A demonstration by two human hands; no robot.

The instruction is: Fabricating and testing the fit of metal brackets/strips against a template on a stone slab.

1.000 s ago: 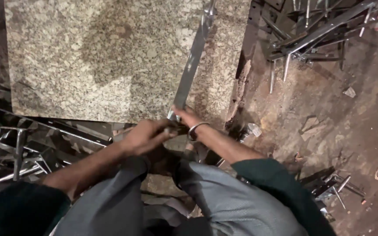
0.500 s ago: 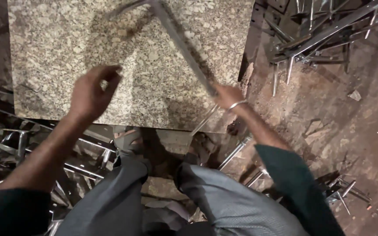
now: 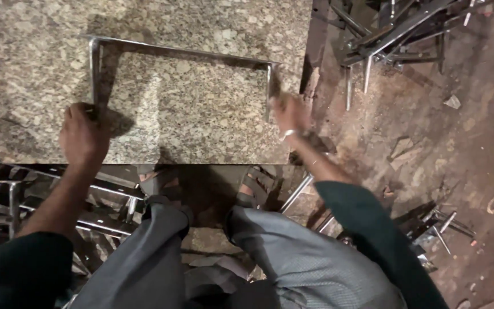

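Held flat on the granite slab [image 3: 201, 131]: U-shaped metal frame [image 3: 181, 52], left hand [image 3: 83, 137] clamped round one leg, right hand [image 3: 290, 113] gripping the other. Loose metal pieces [image 3: 395, 28] heaped nearby.

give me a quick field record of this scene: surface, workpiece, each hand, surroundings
surface: speckled grey granite slab, lying flat
workpiece: U-shaped shiny metal bracket, one long bar with two short legs, resting on the slab
left hand: fingers closed on the end of the bracket's left leg
right hand: grips the end of the right leg, a bangle at the wrist
surroundings: pile of similar metal pieces on the brown dirt floor at the upper right; more metal pieces at the lower left
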